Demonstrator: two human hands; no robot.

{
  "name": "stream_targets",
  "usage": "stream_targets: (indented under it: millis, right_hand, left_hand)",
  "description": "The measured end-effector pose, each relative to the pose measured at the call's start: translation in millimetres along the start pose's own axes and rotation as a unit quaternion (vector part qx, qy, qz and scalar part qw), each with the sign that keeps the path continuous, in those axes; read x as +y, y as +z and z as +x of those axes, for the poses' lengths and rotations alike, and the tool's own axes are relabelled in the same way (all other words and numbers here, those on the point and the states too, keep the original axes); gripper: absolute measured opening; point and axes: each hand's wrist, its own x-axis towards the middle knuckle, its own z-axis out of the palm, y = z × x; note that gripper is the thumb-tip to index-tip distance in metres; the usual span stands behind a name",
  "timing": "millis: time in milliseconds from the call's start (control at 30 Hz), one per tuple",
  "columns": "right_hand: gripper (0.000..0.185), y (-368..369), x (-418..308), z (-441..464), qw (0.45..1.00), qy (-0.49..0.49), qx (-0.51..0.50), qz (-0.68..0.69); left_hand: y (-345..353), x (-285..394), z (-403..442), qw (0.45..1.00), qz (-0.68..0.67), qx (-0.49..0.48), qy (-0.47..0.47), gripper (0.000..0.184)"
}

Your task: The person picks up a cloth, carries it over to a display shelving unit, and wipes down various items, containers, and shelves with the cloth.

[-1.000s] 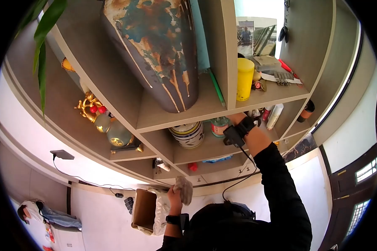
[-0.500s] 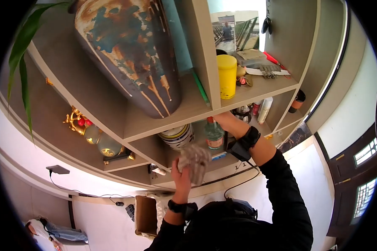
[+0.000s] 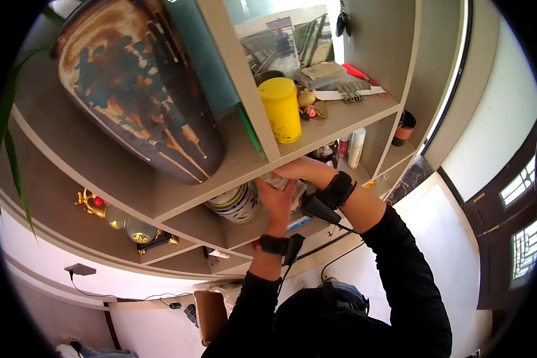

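Note:
My left hand [image 3: 274,201] reaches up into the lower shelf compartment, its fingers closed on a greyish cloth [image 3: 275,179]. The cloth is bunched and only a little of it shows. Beside it is my right hand [image 3: 292,169], whose fingers are hidden under the shelf board and behind the cloth. Between my two hands a sliver of a glass bottle [image 3: 296,194] is visible; the rest of it is covered. Just left of my left hand stands a patterned ceramic jar [image 3: 237,206] with blue and yellow bands.
A tall glazed vase [image 3: 137,95] and a yellow canister [image 3: 280,110] stand on the board above. Spray cans [image 3: 356,148] are to the right in the lower row. Gold ornaments [image 3: 95,206] sit at left. An open cardboard box [image 3: 211,316] is on the floor.
My left hand has moved up and right with the cloth, from in front of the jar to the bottle beside my right hand. The view has shifted, and the bottle is now mostly covered.

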Motion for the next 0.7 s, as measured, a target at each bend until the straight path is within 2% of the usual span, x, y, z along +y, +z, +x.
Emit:
stream_targets:
  millis: [33,133,200,233,300,333,367,433,500,567,633,700]
  right_hand:
    - [0.033,1,-1,0,0.999,-0.037,0.020,0.003]
    - [0.034,-1,-2,-1,0.999,-0.034,0.010,0.028]
    - [0.034,-2,3,-1,0.999,-0.045,0.016,0.027]
    - [0.034,-1,5,-2,0.998,-0.057,0.015,0.024]
    - [0.034,-8,-5,-2,0.999,-0.028,-0.007,0.020]
    - [0.033,-10,-9,-1,0.999,-0.001,-0.032,0.015]
    - [0.033,-10,-7,1,0.999,-0.002,-0.031,0.015]
    - [0.033,-8,-5,5,0.995,0.067,-0.070,-0.007]
    - [0.032,-9,-8,2,0.998,0.025,-0.048,0.016]
    - [0.031,-11,-18,-1,0.999,-0.015,-0.023,0.039]
    - [0.029,-12,-26,-3,0.995,0.057,-0.049,0.067]
    - [0.030,-8,-18,-3,0.996,0.045,-0.033,0.065]
  left_hand:
    - [-1,-1,2,1.000,-0.001,-0.008,0.002,0.069]
    - [-10,-4,13,0.996,-0.042,-0.068,-0.042,0.061]
    - [-20,-5,23,0.977,-0.091,-0.189,-0.047,0.057]
    - [-23,-15,29,0.976,-0.090,-0.193,-0.046,0.057]
    - [-24,-38,39,0.947,-0.158,-0.281,-0.016,0.059]
    - [-29,-30,41,0.946,-0.157,-0.281,-0.015,0.059]
    - [-37,-15,45,0.954,-0.138,-0.264,0.023,0.058]
    - [-45,-7,49,0.960,-0.118,-0.244,0.064,0.057]
    - [-51,-7,51,0.932,-0.169,-0.315,-0.058,0.049]
    - [-49,-22,47,0.925,-0.201,-0.310,-0.084,0.048]
    - [-47,-34,44,0.916,-0.234,-0.306,-0.111,0.047]
    - [-49,-40,42,0.920,-0.223,-0.294,-0.134,0.048]
